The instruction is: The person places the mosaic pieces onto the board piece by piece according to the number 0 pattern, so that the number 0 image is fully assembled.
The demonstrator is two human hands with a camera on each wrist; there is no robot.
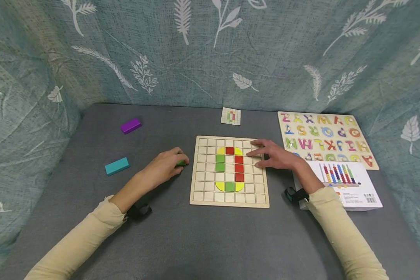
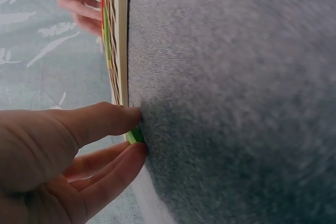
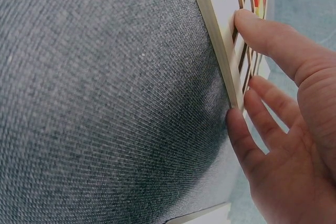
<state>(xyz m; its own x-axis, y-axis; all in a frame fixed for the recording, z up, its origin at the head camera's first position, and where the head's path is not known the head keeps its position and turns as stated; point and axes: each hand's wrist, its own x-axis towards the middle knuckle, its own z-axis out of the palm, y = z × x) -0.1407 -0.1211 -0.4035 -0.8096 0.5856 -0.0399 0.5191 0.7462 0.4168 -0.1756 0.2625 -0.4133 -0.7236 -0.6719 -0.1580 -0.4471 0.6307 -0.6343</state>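
My left hand (image 1: 167,165) is just left of the wooden grid board (image 1: 228,200), pinching a small green tile (image 2: 135,135) between thumb and fingers close over the table. Most of that tile is hidden by the fingers. On the board, red tiles (image 1: 239,168), green tiles (image 1: 220,167) and yellow rounded corner tiles (image 1: 220,186) form a ring-like pattern with a gap at its lower left. My right hand (image 1: 274,154) rests at the board's right edge, its fingers spread over the outer squares. In the right wrist view the thumb (image 3: 252,27) lies on the grid.
A small pattern card (image 1: 230,116) lies behind the board. To the left are a purple block (image 1: 131,126) and a teal block (image 1: 117,166). An alphabet puzzle board (image 1: 322,137) and a white box (image 1: 365,182) with a bead-abacus picture are at the right. Curtain cloth (image 1: 196,70) hangs behind.
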